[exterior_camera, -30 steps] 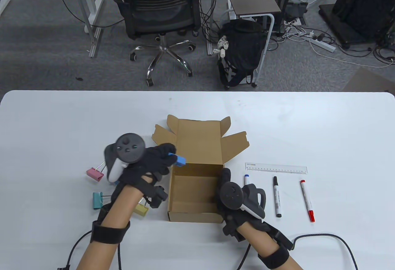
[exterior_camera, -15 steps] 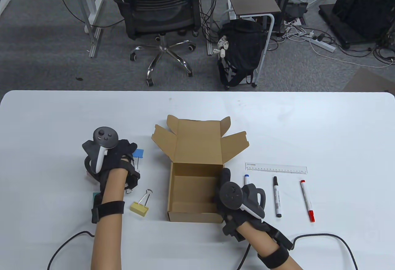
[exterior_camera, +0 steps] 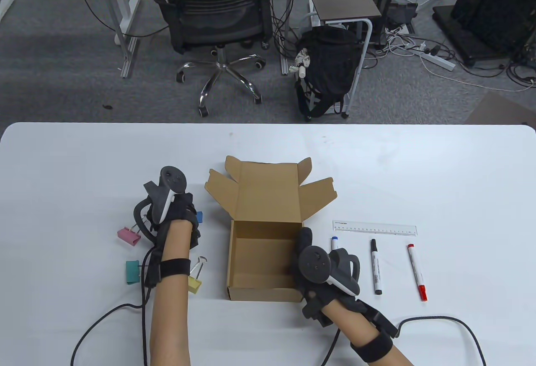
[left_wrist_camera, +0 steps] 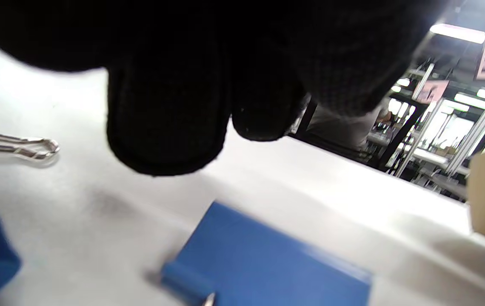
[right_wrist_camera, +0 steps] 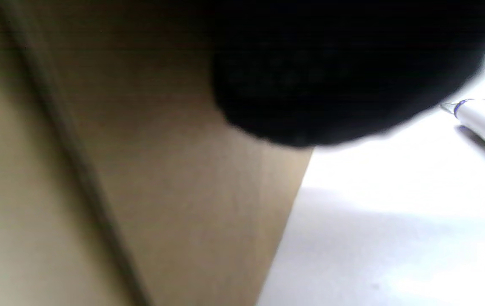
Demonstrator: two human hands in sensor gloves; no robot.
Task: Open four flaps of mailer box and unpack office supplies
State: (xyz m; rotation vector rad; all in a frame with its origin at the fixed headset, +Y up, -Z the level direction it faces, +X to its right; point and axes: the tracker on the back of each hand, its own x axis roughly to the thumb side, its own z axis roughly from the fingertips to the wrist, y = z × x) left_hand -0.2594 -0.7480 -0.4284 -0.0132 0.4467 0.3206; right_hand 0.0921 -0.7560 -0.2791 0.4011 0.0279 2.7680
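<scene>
Mailer box [exterior_camera: 259,257] sits lower centre of the desk [exterior_camera: 439,165], flaps open. Right hand [exterior_camera: 312,257] grips its right wall, thumb inside. Left hand [exterior_camera: 176,215], centre-left, hovers over a blue binder clip [exterior_camera: 199,216]; grip loose, holding nothing. Pens, ruler [exterior_camera: 374,228] lie right of the box

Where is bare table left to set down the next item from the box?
Bare table lies beyond the ruler, and also left of the pink clip. Between the left hand and the mailer box it is crowded: blue clip, yellow clip, teal clip.
</scene>
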